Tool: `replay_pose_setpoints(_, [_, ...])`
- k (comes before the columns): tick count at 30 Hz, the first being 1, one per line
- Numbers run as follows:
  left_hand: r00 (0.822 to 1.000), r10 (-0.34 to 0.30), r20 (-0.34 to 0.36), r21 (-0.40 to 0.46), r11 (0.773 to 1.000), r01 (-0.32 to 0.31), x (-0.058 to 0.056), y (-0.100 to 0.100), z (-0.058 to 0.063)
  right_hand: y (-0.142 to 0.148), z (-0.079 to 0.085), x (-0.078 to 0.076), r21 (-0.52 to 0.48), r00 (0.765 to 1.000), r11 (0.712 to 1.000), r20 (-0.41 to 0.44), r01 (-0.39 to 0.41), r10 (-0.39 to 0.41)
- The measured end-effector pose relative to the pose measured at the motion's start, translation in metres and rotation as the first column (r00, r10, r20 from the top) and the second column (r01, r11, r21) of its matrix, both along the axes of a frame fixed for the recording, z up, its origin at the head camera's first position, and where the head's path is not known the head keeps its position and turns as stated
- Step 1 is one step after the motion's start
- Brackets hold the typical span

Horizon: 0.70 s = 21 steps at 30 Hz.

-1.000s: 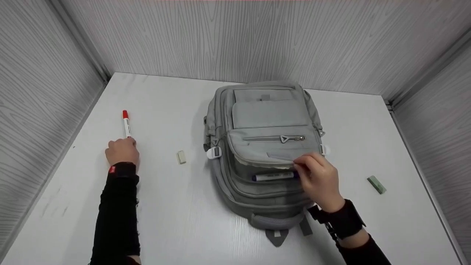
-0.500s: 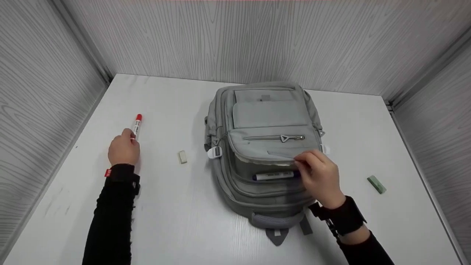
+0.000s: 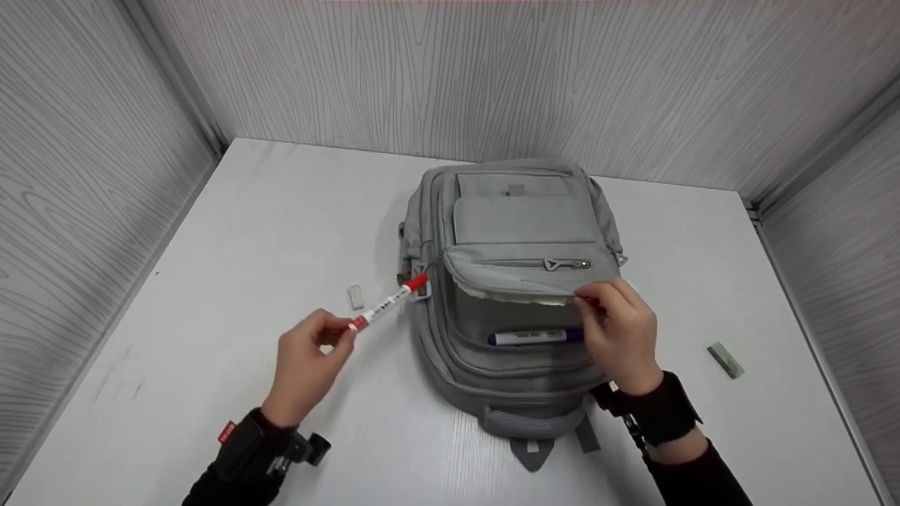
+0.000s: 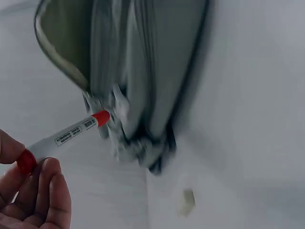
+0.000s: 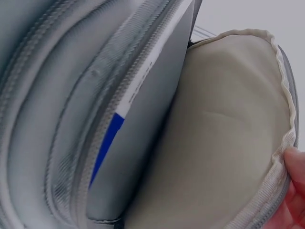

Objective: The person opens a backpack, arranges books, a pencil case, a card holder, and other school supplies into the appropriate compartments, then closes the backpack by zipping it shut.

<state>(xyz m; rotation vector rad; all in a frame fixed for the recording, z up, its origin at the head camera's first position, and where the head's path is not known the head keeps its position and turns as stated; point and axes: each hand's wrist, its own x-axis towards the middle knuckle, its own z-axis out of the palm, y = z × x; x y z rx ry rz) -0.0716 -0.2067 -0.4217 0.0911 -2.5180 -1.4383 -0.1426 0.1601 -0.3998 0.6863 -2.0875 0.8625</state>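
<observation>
My left hand (image 3: 311, 362) pinches a red marker (image 3: 389, 305) by one end, raised over the table, its red tip overlapping the backpack's left side in the head view. The left wrist view shows thumb and fingertips on the marker's red end. A grey backpack (image 3: 524, 218) lies on the table with its front pocket unzipped. My right hand (image 3: 622, 334) pinches the edge of the pocket flap (image 3: 506, 277) and holds it up. Inside the pocket opening lies a blue marker (image 3: 534, 337), one end behind the right hand. The pale lining (image 5: 224, 109) shows in the right wrist view.
A small whitish eraser-like block (image 3: 356, 297) lies left of the backpack. Another, green block (image 3: 725, 360) lies on the right side of the white table (image 3: 232, 281). Grey wood-grain panels (image 3: 436, 77) stand at the back and both sides.
My left hand has picked the red marker up off the table at the left and brought it right to the backpack's side. The right hand still holds the flap, now raised slightly more.
</observation>
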Motion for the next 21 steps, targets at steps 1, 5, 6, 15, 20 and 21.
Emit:
replay_pose_setpoints(1, [0.999, -0.032, -0.03, 0.009, 0.999, 0.032, 0.005, 0.009, 0.003, 0.0, 0.001, -0.001, -0.006, 1.0, 1.0, -0.002, 0.011, -0.011])
replay_pose_setpoints(5, [0.979, -0.113, -0.168, 0.003, 0.993, 0.115, 0.009, 0.042, 0.006, -0.002, 0.007, -0.005, -0.021, 0.999, 0.999, 0.003, 0.048, -0.048])
replay_pose_setpoints(6, [0.974, -0.118, -0.194, 0.001, 0.993, 0.12, 0.006, 0.049, 0.006, -0.002, 0.009, -0.006, -0.023, 0.999, 0.998, 0.005, 0.054, -0.054])
replay_pose_setpoints(15, [0.991, -0.129, -0.035, 0.247, 0.96, 0.133, -0.031, 0.114, 0.012, -0.009, 0.02, -0.011, -0.035, 0.998, 0.998, -0.021, 0.057, -0.057])
replay_pose_setpoints(20, [0.979, -0.172, 0.114, 0.409, 0.906, 0.111, -0.047, 0.138, 0.017, -0.007, 0.018, -0.006, -0.016, 0.999, 0.999, -0.022, 0.032, -0.032])
replay_pose_setpoints(21, [0.973, -0.177, 0.145, 0.446, 0.89, 0.095, -0.051, 0.142, 0.017, -0.006, 0.017, -0.005, -0.016, 0.999, 1.0, -0.023, 0.027, -0.027])
